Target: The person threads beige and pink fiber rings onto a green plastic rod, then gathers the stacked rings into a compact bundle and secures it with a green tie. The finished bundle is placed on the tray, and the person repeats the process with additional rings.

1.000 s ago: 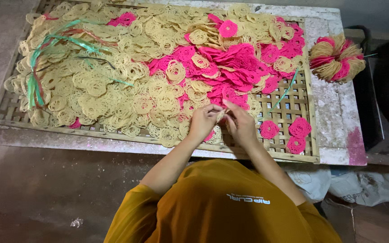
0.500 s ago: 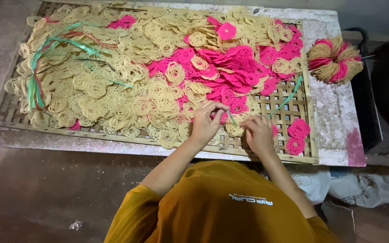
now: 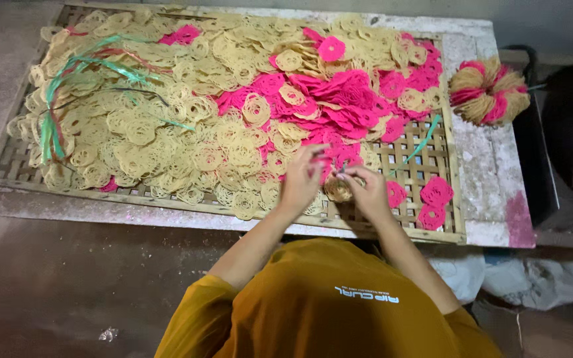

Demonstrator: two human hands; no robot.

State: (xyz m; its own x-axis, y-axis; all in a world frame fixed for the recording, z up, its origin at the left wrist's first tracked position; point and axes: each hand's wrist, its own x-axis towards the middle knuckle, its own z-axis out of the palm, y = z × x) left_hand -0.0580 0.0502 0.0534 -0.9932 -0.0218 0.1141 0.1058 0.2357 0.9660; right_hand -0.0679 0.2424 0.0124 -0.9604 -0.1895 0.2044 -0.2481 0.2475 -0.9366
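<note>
1. The left hand is raised over the woven bamboo tray, fingers pinched on a pink coil disc.
2. The right hand sits just beside it, fingers curled around a beige coil disc.
3. Beyond both hands lies a heap of pink discs; left of them spreads a heap of beige discs.
4. Far right of the hands, a tied bundle rests on the desk.

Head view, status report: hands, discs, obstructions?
Left hand pinching pink discs. Right hand on a beige disc over the lattice tray. Nothing blocking.
</note>
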